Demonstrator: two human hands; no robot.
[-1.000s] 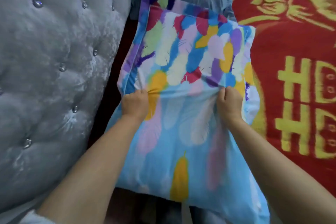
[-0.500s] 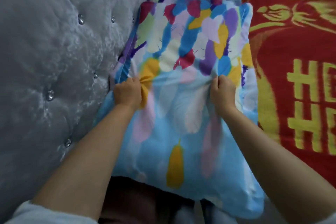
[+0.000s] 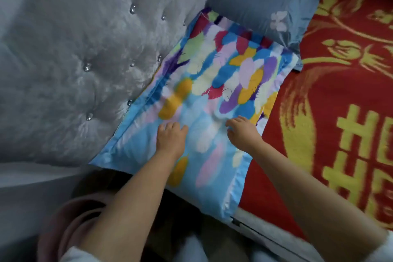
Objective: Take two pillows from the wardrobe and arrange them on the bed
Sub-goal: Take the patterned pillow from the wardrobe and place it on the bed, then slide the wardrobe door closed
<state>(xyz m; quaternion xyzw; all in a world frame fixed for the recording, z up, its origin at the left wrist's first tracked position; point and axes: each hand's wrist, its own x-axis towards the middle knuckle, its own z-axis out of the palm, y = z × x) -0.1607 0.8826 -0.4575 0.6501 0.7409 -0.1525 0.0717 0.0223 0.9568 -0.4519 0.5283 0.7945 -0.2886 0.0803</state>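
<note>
A light-blue pillow with a colourful feather print [image 3: 212,83] lies flat on the bed, its long left edge against the grey headboard. Beyond it a grey-blue pillow with a pale flower print [image 3: 259,4] lies at the head of the bed, its near edge over the feather pillow's far end. My left hand [image 3: 170,139] rests palm down on the feather pillow's near half, fingers loosely spread. My right hand [image 3: 242,133] rests on the same pillow, close to its right edge, fingers spread. Neither hand grips the fabric.
A grey tufted headboard with shiny studs [image 3: 89,53] fills the left. A red blanket with yellow patterns [image 3: 340,102] covers the bed on the right. The white mattress edge [image 3: 265,234] runs below the pillow, with pink clothing [image 3: 63,225] at bottom left.
Both hands have let go of the pinched pillow fabric and now lie open on it. The feather pillow has dropped flat onto the bed beside the headboard.
</note>
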